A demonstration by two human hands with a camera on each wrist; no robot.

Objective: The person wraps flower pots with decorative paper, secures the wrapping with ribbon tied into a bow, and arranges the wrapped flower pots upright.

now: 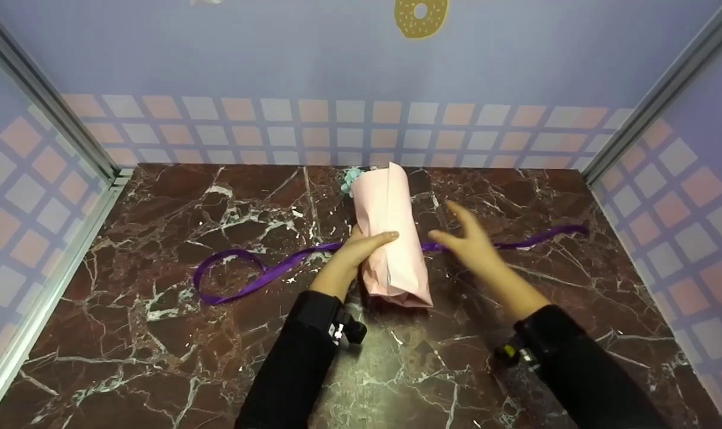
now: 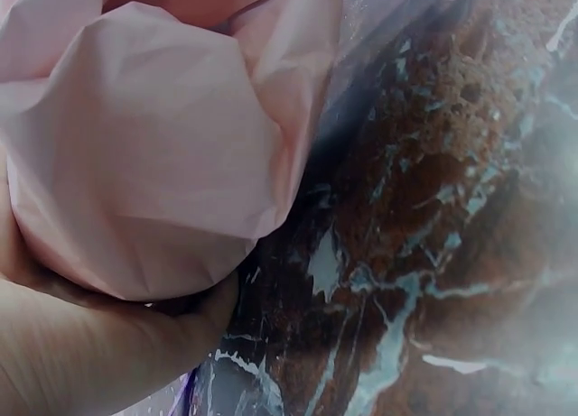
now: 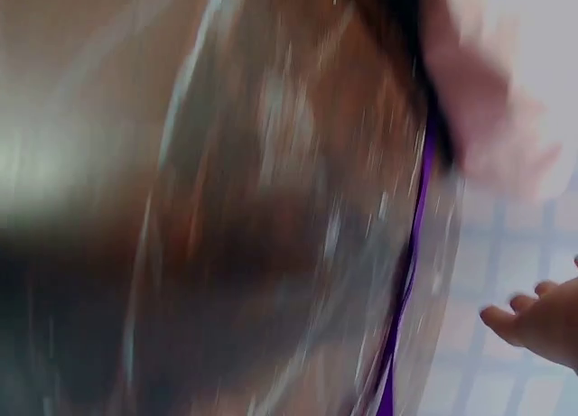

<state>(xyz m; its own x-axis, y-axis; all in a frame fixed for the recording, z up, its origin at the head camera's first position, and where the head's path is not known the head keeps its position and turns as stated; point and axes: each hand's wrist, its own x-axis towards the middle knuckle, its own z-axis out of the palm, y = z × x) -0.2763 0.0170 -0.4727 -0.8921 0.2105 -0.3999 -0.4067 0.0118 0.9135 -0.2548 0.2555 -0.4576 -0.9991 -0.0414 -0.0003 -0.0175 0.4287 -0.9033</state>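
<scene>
A bouquet wrapped in pink paper (image 1: 391, 205) lies on the table, with pale blue flowers (image 1: 350, 180) showing at its far left end. My left hand (image 1: 356, 251) grips the wrap from the left, thumb across the top and fingers hidden beneath. The folded bottom of the pink wrap (image 2: 153, 145) fills much of the left wrist view. Under the bouquet runs a purple ribbon (image 1: 283, 268), out to both sides. My right hand (image 1: 473, 244) is apart from the paper on its right, fingers spread, over the ribbon and holding nothing. Motion blurs the right wrist view.
The dark brown marbled tabletop (image 1: 158, 369) spreads around the bouquet. A lilac back wall (image 1: 248, 59) with a checked band stands behind it, and side panels close off left and right. At left the ribbon curls into a loop.
</scene>
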